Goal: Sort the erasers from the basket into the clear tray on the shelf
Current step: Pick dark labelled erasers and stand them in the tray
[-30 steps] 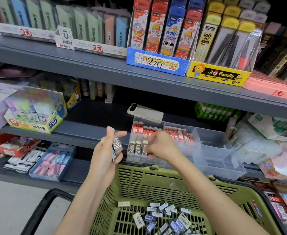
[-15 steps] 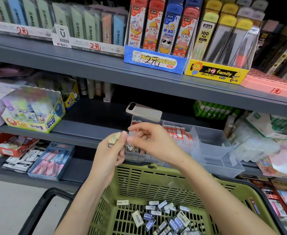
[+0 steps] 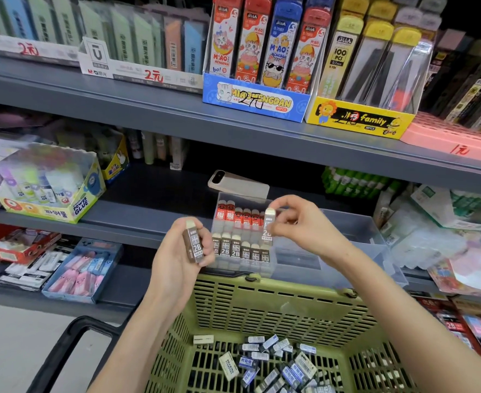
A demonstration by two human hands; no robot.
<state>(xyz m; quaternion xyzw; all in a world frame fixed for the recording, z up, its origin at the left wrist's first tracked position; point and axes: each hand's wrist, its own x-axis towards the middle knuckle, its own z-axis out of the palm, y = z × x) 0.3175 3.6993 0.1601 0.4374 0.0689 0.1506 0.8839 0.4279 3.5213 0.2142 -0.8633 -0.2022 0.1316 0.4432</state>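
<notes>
Apart now, both hands have separated above the green basket [image 3: 262, 304] of loose erasers [image 3: 276, 364]. Behind stands the clear tray [image 3: 347, 251] on the shelf. Left hand [image 3: 176, 259] grips a 2B eraser [image 3: 195, 245]; right hand [image 3: 301, 225] pinches another brown eraser [image 3: 268, 226] over the tray's rows.

One brown-sleeved 2B eraser [image 3: 195, 246] is held in each hand; six are counted below the right fingertips [image 3: 273, 231].

Left hand [image 3: 176, 259] gripping brown 2B eraser [image 3: 195, 245]; right hand [image 3: 301, 225] pinching second 2B eraser [image 3: 268, 226] above clear tray [image 3: 347, 251]; green basket [image 3: 276, 304] below.
</notes>
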